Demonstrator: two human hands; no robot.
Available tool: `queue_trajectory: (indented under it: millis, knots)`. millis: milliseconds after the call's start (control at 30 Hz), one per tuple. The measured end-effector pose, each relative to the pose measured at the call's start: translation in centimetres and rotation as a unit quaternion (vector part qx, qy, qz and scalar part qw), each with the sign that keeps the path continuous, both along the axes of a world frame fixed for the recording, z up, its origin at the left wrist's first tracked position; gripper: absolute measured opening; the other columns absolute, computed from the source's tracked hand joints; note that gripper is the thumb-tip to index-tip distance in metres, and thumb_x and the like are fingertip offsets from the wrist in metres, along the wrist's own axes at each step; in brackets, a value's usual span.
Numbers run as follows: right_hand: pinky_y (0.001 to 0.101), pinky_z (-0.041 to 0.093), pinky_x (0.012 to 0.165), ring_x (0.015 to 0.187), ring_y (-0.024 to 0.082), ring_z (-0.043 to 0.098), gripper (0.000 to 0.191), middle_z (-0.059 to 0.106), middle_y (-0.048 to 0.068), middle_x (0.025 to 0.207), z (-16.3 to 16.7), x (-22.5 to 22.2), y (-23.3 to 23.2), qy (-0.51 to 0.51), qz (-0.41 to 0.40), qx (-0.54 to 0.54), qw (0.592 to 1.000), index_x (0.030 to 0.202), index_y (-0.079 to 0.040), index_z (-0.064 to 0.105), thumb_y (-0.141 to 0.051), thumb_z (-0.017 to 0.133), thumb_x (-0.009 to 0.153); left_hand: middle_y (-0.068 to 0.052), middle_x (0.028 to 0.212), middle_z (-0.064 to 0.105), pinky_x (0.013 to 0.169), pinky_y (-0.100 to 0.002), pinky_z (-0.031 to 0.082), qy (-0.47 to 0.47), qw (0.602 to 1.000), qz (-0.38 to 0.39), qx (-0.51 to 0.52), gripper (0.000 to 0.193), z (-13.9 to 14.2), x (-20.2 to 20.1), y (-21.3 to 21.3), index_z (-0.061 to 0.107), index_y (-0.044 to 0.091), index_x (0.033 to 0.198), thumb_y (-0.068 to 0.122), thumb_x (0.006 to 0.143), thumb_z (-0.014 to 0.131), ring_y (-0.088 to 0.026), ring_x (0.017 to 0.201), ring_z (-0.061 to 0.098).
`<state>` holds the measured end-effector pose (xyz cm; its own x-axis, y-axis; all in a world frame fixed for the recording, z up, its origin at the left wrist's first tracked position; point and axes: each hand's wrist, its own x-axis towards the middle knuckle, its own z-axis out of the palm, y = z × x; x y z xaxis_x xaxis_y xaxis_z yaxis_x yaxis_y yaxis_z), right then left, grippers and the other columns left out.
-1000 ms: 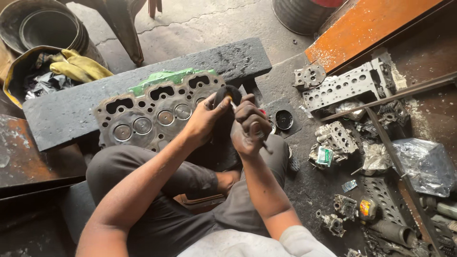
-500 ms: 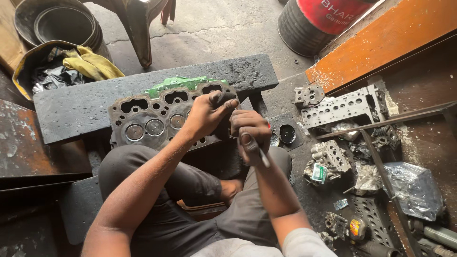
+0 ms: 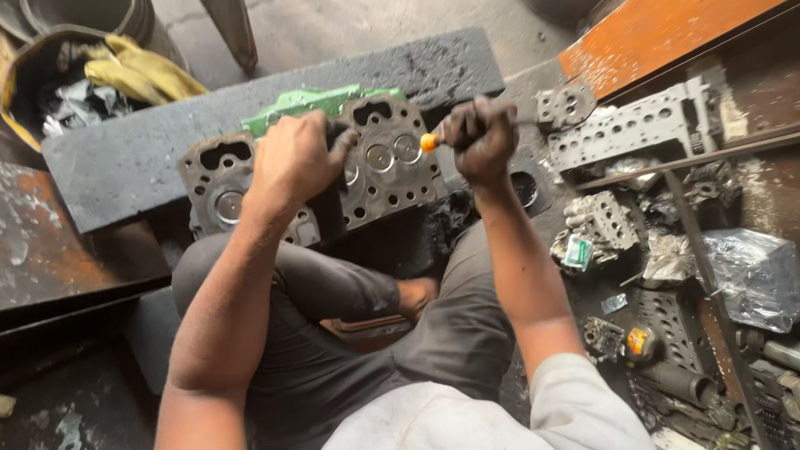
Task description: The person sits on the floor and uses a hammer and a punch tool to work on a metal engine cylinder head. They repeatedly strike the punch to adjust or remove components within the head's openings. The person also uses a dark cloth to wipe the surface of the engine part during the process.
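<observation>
Two hands of yours were at work on one grimy part. Largest in view was the long black sooty slab (image 3: pixel 125 162) lying across the concrete floor in front of your knees. Leaning against its near edge was the dark grey metal cylinder head (image 3: pixel 379 179), tilted up towards you, its face showing round valve seats and rows of bolt holes. A crumpled green sheet (image 3: pixel 304 102) lay on the slab just behind the head's top edge. Off to your right, a pale grey perforated metal plate (image 3: pixel 637 129) rested beside an orange-painted board (image 3: pixel 658 33), with a crinkled clear plastic bag (image 3: pixel 754 271) nearer to you. At the upper left, yellow rubber gloves (image 3: pixel 146 73) hung over the rim of a dark bucket (image 3: pixel 25 71).

Your left hand (image 3: pixel 292 158) was pressed on the head's upper middle, fingers curled over its top edge and gripping it steady. Your right hand (image 3: pixel 479 140) was closed in a tight fist around a slim tool with an orange handle end (image 3: pixel 429 142), held at the right end of the head; the orange end poked out towards the valve seats, and I could not tell whether it touched the metal.
</observation>
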<state>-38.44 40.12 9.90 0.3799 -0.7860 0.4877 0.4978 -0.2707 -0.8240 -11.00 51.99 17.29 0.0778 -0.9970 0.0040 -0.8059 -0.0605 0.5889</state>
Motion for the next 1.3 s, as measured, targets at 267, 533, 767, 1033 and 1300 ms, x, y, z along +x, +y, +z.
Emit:
queue_trajectory:
  millis: [267, 533, 767, 1033, 1300]
  knots:
    - [0.0323, 0.034, 0.046, 0.046, 0.013, 0.037, 0.042, 0.040, 0.002, 0.057, -6.8, 4.4, -2.9, 0.104, -0.020, 0.211, 0.972, 0.066, -0.009, 0.039, -0.015, 0.046, 0.107, -0.026, 0.091, 0.071, 0.079, -0.054, 0.053, -0.041, 0.994, -0.003, 0.097, 0.042, -0.9, 1.6, -1.1, 0.067, 0.000, 0.100, 0.042, 0.096, 0.069, -0.045, 0.090, 0.068]
    - [0.0300, 0.037, 0.049, 0.050, 0.011, 0.044, 0.029, 0.046, 0.002, 0.062, -7.7, 4.1, -4.0, 0.218, -0.027, 0.087, 0.972, 0.079, -0.005, 0.045, -0.016, 0.047, 0.106, -0.027, 0.090, 0.071, 0.077, -0.054, 0.053, -0.063, 0.991, 0.005, 0.114, 0.049, 0.0, 1.1, -0.5, 0.065, -0.001, 0.099, 0.048, 0.097, 0.067, -0.045, 0.087, 0.069]
    - [0.0291, 0.039, 0.051, 0.054, 0.010, 0.045, 0.028, 0.047, 0.000, 0.066, -8.8, 4.4, -4.5, 0.180, -0.044, 0.181, 0.966, 0.086, -0.007, 0.046, -0.020, 0.052, 0.110, -0.024, 0.096, 0.072, 0.077, -0.054, 0.055, -0.069, 0.987, -0.064, 0.131, 0.031, -2.9, -0.4, -1.6, 0.065, 0.007, 0.114, 0.030, 0.094, 0.062, -0.044, 0.090, 0.070]
    - [0.0288, 0.040, 0.044, 0.046, 0.011, 0.049, 0.024, 0.053, 0.001, 0.059, -11.0, 4.9, -3.8, 0.114, -0.231, 0.210, 0.943, 0.079, -0.011, 0.050, -0.024, 0.056, 0.099, -0.020, 0.107, 0.072, 0.086, -0.052, 0.054, -0.060, 0.978, -0.110, 0.165, 0.034, -7.2, -2.5, -2.6, 0.066, 0.017, 0.122, 0.011, 0.092, 0.051, -0.041, 0.102, 0.068]
    - [0.0237, 0.049, 0.064, 0.075, 0.010, 0.055, 0.023, 0.059, 0.003, 0.089, -2.1, 2.6, 1.0, 0.306, -0.172, 0.038, 0.935, 0.101, -0.003, 0.058, -0.025, 0.064, 0.100, -0.021, 0.124, 0.067, 0.093, -0.050, 0.054, -0.127, 0.969, -0.082, 0.197, 0.060, -6.3, -1.5, -2.1, 0.057, 0.006, 0.129, 0.037, 0.083, 0.079, -0.039, 0.115, 0.065]
